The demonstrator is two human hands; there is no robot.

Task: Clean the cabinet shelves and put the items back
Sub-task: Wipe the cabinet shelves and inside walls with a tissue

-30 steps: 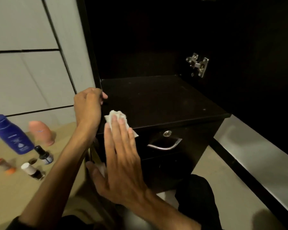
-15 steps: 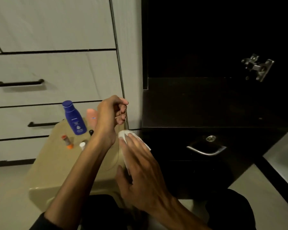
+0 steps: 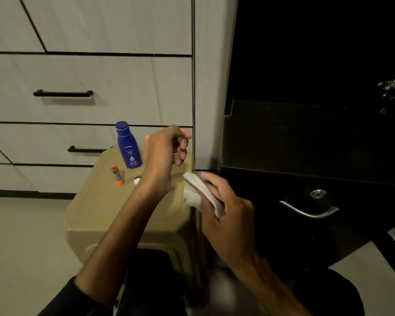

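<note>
- A white cloth (image 3: 197, 193) is gripped in the right hand (image 3: 226, 213), just in front of the dark cabinet (image 3: 306, 142).
- The left hand (image 3: 163, 151) is held above the beige stool (image 3: 96, 215), fingers loosely curled, nothing held.
- A blue bottle (image 3: 128, 145) stands upright on the stool, near a small orange-capped tube (image 3: 117, 176).

The right hand (image 3: 226, 208) is off the dark cabinet top (image 3: 306, 142), where it pressed the white cloth (image 3: 197, 193) a second ago; it now grips the cloth in front of the cabinet. The left hand (image 3: 163, 151) has left the cabinet edge and hangs above the beige stool (image 3: 100, 215), fingers curled.
</note>
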